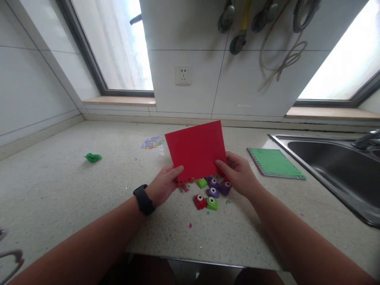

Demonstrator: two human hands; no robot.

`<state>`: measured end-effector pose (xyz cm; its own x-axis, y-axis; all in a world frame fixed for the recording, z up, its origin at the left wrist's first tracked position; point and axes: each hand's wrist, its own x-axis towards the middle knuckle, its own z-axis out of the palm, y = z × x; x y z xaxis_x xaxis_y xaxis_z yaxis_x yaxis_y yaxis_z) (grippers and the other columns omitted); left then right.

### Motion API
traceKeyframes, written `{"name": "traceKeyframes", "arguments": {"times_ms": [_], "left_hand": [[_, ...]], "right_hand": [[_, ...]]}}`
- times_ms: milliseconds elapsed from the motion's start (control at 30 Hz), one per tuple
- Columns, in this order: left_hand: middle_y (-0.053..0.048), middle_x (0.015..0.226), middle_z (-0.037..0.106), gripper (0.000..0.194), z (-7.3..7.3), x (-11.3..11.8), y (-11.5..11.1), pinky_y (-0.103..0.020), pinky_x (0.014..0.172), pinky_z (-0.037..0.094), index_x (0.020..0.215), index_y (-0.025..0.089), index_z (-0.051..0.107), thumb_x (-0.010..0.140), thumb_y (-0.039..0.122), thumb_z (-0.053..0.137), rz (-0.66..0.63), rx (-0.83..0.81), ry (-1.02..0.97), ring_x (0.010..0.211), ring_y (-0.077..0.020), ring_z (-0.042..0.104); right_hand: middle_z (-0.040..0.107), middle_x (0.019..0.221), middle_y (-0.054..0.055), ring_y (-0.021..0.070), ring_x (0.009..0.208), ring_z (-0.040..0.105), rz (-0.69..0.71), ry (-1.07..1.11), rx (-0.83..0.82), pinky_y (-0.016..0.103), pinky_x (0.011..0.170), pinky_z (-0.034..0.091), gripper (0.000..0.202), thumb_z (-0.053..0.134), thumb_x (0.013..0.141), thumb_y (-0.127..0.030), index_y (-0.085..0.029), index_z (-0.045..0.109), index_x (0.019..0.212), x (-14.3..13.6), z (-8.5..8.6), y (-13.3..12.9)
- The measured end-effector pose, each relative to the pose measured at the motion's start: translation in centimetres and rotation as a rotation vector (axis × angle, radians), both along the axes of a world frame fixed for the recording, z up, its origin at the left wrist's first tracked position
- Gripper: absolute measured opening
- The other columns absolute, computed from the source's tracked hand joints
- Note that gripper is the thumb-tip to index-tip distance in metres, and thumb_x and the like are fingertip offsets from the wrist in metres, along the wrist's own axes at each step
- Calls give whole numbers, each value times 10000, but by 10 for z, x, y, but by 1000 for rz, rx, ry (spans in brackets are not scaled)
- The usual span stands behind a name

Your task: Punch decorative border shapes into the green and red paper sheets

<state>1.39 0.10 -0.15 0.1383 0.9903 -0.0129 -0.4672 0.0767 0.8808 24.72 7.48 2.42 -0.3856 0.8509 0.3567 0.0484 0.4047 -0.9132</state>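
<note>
A sheet of red paper (198, 148) is held up, tilted, over the counter, with a row of small punched holes along its lower edge. My left hand (166, 183) grips its lower left corner, thumb on the front. At the lower right, my right hand (237, 172) pinches the same sheet between thumb and fingers. Below the paper sit several small craft punches: a red punch (200, 201), a green punch (211, 203) and a purple punch (213, 192) among them. The sheet and my right hand partly hide others.
Punched paper sheets, green on top (276, 163), lie stacked beside the steel sink (326, 158) at right. Colourful paper bits (152, 142) are heaped at the back. A crumpled green piece (93, 158) lies left. Loose cut-outs dot the counter (118, 198).
</note>
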Motion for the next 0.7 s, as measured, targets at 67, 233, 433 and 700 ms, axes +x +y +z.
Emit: {"name": "traceKeyframes", "arguments": {"times_ms": [67, 233, 433, 700], "left_hand": [[-55, 823, 711, 354, -3, 2, -1, -236, 482, 462, 1020, 150, 724, 800, 418, 794, 42, 9, 105, 588, -126, 568], [19, 641, 591, 287, -7, 1, -2, -187, 407, 289, 852, 148, 707, 846, 430, 757, 51, 44, 304, 466, -50, 381], [-3, 760, 650, 268, -6, 2, 0, -181, 414, 266, 908, 155, 699, 836, 402, 771, 144, 43, 261, 488, -40, 350], [21, 674, 596, 270, -3, 3, -1, -213, 416, 246, 851, 156, 663, 825, 408, 759, 211, 63, 388, 456, -52, 346]], "right_hand": [[685, 771, 19, 162, 653, 599, 15, -48, -8, 279, 544, 476, 235, 691, 904, -425, -207, 706, 990, 0, -1, 0], [699, 800, 23, 166, 678, 607, -17, -34, -22, 298, 600, 481, 272, 655, 914, -471, -211, 704, 976, 5, 4, 6], [742, 863, 68, 200, 730, 623, -283, -276, 87, 359, 683, 479, 255, 584, 943, -427, -204, 707, 937, 30, 10, 30], [712, 927, 88, 281, 928, 616, -4, -842, 445, 455, 854, 467, 142, 651, 918, -326, -260, 774, 894, 44, 9, 34]]}}
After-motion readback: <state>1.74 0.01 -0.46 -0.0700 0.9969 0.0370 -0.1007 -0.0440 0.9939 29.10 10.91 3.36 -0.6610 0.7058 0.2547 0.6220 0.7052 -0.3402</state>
